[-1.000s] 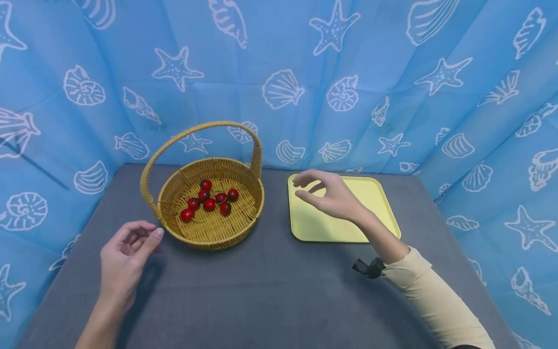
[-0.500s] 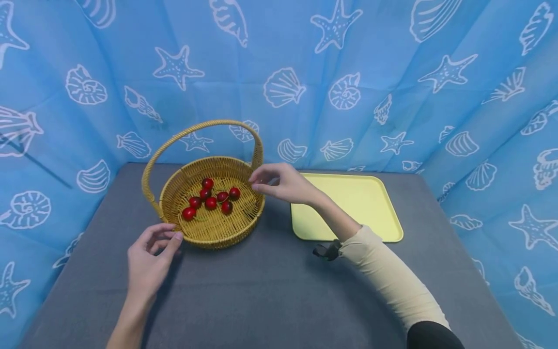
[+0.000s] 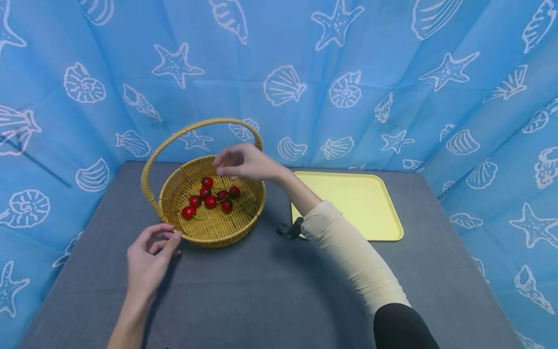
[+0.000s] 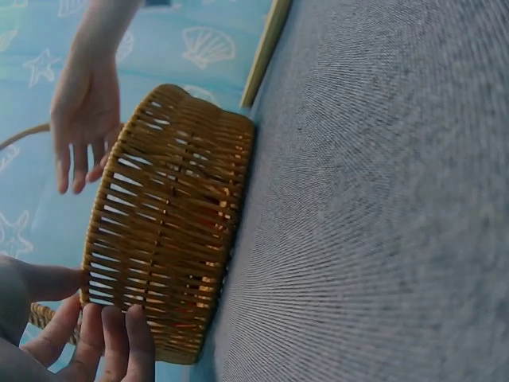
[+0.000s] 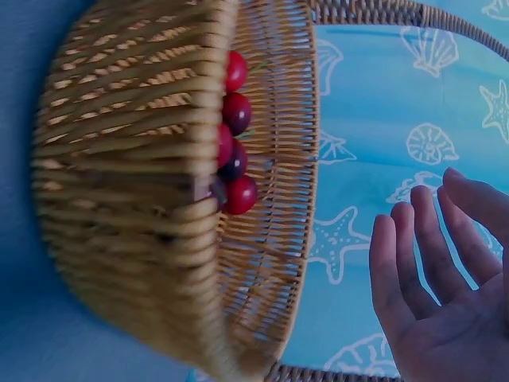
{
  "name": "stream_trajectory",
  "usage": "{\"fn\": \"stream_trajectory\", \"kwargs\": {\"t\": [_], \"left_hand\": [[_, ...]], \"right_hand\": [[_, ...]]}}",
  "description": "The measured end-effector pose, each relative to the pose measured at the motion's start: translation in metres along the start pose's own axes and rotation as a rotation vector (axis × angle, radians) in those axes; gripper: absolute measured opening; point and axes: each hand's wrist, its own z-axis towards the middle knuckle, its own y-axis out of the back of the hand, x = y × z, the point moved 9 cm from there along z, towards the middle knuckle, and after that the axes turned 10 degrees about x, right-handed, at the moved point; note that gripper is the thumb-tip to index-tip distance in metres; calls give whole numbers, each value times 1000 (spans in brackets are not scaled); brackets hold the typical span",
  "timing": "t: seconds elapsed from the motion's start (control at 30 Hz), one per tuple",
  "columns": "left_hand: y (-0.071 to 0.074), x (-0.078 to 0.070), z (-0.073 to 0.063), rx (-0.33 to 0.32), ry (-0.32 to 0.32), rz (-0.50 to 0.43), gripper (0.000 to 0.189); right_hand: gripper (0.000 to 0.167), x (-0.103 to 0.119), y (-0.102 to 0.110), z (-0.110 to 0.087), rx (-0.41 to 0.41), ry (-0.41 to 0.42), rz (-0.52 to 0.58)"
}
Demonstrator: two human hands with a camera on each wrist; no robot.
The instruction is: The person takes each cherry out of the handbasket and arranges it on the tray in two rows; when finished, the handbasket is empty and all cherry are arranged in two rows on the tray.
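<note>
In the head view, a round, golden-brown woven basket (image 3: pixel 235 220) stands on a counter covered with grey cloth (image 3: pixel 261 300), and its tall arched handle (image 3: pixel 220 120) is raised. Inside the basket lie eight small, round, dark red cherries (image 3: pixel 210 202) in one loose group, some of them with thin stems. The left hand (image 3: pixel 150 259) is at the near left part of the basket, with its thumb and fingers at the rim. The right hand (image 3: pixel 246 162) is above the far right part of the basket, near the cherries; its fingers are loosely bent, and it holds nothing. Below its wrist comes a cream-coloured sleeve (image 3: pixel 348 252). To the right of the basket, apart from it, lies a flat, rectangular, pale yellow tray (image 3: pixel 357 208). Behind hangs a blue curtain with white shells and starfish (image 3: pixel 392 58).

In the left wrist view, which is turned sideways, the left hand pinches the basket's rim, with fingertips against the outer wall. A little red is visible through the gaps of the weave.

In the right wrist view, the fingers of the right hand are relaxed and a little spread, and the palm is bare. This hand touches neither the basket nor the cherries.
</note>
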Motion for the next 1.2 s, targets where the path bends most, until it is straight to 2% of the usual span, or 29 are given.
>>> {"fn": "stream_trajectory", "kwargs": {"t": [0.17, 0.4, 0.63, 0.77, 0.97, 1.2], "left_hand": [[1, 0, 1, 13, -9, 0, 31], [0, 2, 1, 25, -5, -36, 30], [-2, 1, 2, 24, -23, -48, 29], [-4, 2, 2, 26, -21, -53, 29], [-4, 2, 0, 20, -15, -31, 26], [-2, 3, 0, 21, 1, -38, 26]], "right_hand": [[25, 1, -1, 22, 4, -38, 33], [27, -8, -5, 50, -21, -9, 217], [28, -30, -17, 67, -59, -48, 411], [32, -47, -23, 71, -77, -60, 446], [33, -71, -33, 71, -87, -139, 446], [33, -90, -45, 71, -54, -234, 281]]}}
